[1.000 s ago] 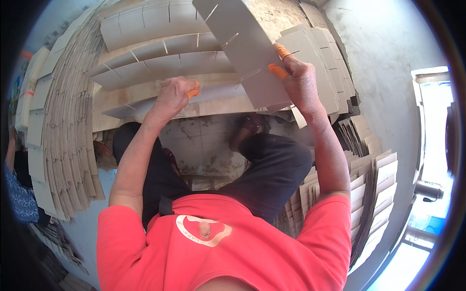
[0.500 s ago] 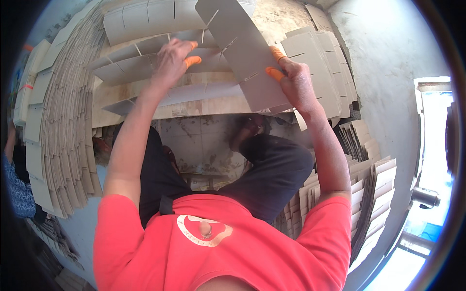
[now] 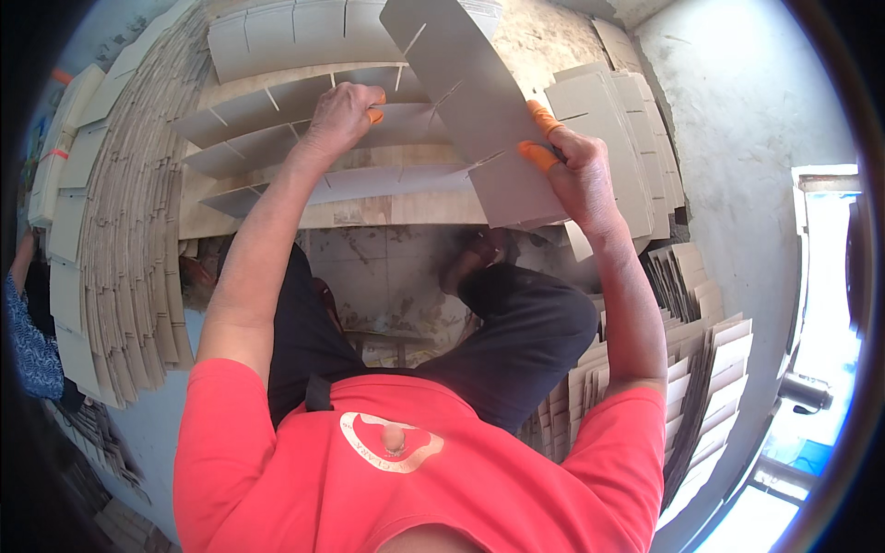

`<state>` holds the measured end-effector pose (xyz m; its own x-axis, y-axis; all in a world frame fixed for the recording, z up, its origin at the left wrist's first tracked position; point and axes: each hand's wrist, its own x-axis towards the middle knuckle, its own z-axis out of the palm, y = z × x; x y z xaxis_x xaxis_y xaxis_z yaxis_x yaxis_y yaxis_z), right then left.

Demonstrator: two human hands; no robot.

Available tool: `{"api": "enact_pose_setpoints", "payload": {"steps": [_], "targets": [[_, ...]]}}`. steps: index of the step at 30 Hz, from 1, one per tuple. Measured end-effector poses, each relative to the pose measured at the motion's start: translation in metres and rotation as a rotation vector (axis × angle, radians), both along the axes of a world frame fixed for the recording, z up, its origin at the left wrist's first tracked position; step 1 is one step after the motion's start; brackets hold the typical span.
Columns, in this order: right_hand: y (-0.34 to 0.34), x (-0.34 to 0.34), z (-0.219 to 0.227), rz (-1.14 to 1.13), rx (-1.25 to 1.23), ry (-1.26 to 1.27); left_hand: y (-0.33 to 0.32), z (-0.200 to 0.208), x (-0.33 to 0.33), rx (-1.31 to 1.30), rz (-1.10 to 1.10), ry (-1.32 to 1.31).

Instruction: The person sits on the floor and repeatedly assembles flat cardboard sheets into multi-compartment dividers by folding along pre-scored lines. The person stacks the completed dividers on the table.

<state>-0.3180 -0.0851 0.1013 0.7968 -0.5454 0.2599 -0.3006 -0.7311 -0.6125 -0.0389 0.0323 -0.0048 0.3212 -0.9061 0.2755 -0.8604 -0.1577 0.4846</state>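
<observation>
My right hand, with orange finger covers on thumb and forefinger, grips the right edge of a long grey slotted cardboard strip. This strip slants across the others, its lower end over the near table edge. Three more slotted strips stand on edge in rows on the wooden table: a far strip, a middle strip and a near strip. My left hand, also with orange finger covers, is closed in a pinch at the middle strip's top edge. The held strip covers the rows' right ends.
Behind the rows is a bundle of upright strips on the wooden table. Cardboard stacks rise at the left and right. More cardboard pieces stand low beside my right arm. A person's patterned sleeve shows at far left.
My left hand's spread thumb and forefinger have come together at the middle strip. The right hand keeps its hold on the slanted strip, with little movement.
</observation>
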Motion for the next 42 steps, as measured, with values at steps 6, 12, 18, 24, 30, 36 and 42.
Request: {"api": "enact_pose_setpoints", "payload": {"steps": [6,12,18,24,30,36,42], "targets": [[0.000,0.001,0.002,0.008,0.038,0.025,0.001,-0.002,0.001,-0.033,-0.012,0.024],[0.000,0.000,0.014,0.031,0.048,0.094,0.002,-0.003,0.002,-0.057,-0.026,0.033],[-0.004,-0.002,0.016,0.027,0.115,0.074,0.001,-0.001,0.001,-0.051,-0.024,0.043],[-0.007,0.003,0.014,0.078,0.027,0.151,0.000,-0.005,0.004,-0.052,-0.041,0.047],[-0.014,0.023,0.018,0.134,0.238,0.218,0.000,-0.004,0.007,-0.053,-0.068,0.034],[-0.001,0.038,-0.033,0.162,0.126,0.689,-0.007,0.000,0.003,-0.015,-0.077,0.078],[-0.010,0.018,-0.036,0.045,-0.172,0.404,0.007,0.013,-0.001,-0.052,-0.008,0.167]]}}
